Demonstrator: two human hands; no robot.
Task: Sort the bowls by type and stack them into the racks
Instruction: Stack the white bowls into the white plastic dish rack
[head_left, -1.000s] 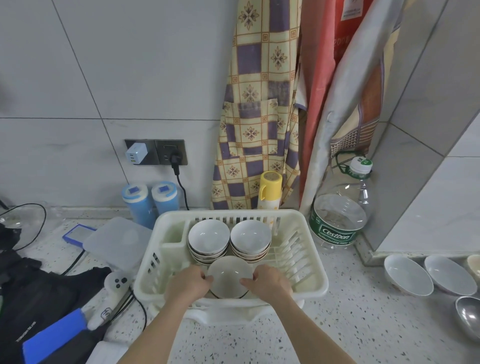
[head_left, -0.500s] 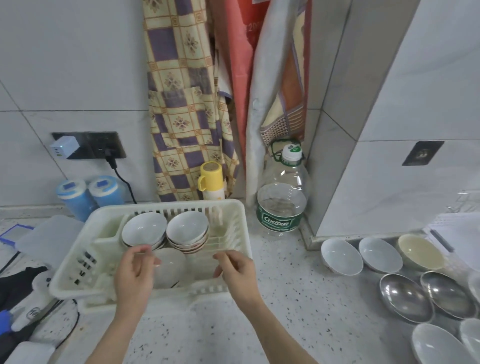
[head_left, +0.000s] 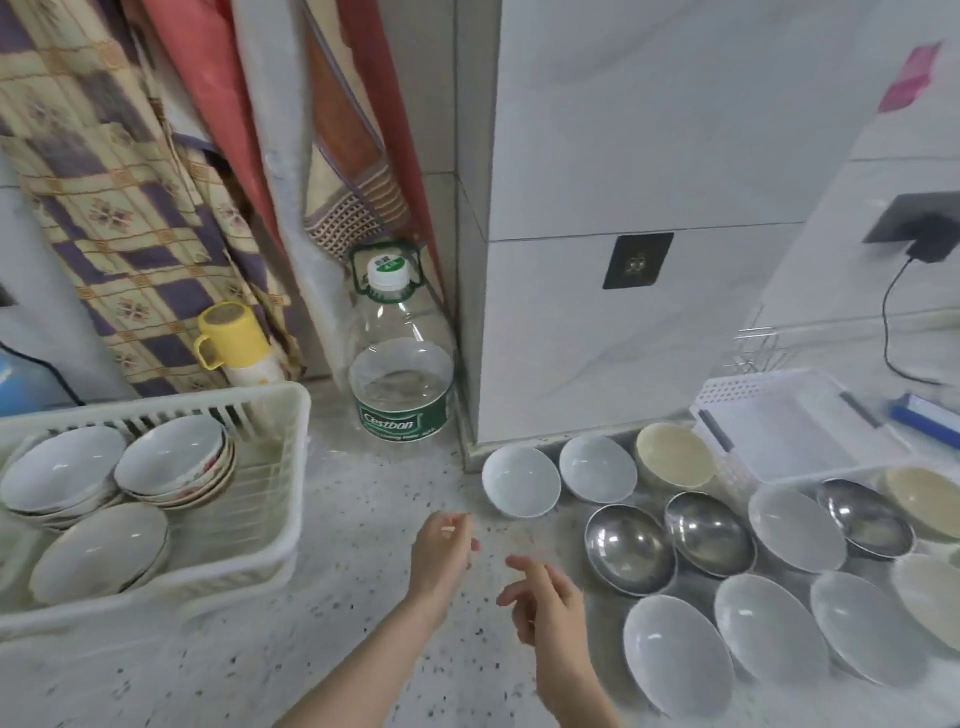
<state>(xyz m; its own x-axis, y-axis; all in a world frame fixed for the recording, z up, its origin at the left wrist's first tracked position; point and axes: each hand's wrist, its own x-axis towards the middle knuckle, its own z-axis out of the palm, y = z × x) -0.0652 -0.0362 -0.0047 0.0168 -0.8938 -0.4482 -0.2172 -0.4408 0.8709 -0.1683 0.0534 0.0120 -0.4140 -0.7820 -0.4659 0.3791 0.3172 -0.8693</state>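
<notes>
Both hands, left hand (head_left: 444, 545) and right hand (head_left: 545, 605), hover empty, fingers loosely curled; the nearest white bowl (head_left: 521, 488) probably wants a rim-and-underside grip.

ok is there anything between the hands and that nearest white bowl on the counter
Nothing visible. Both hands, left and right, hover empty over bare speckled counter, and the nearest white bowl sits just beyond them with open space between. The steel bowl lies off to the right.
</notes>
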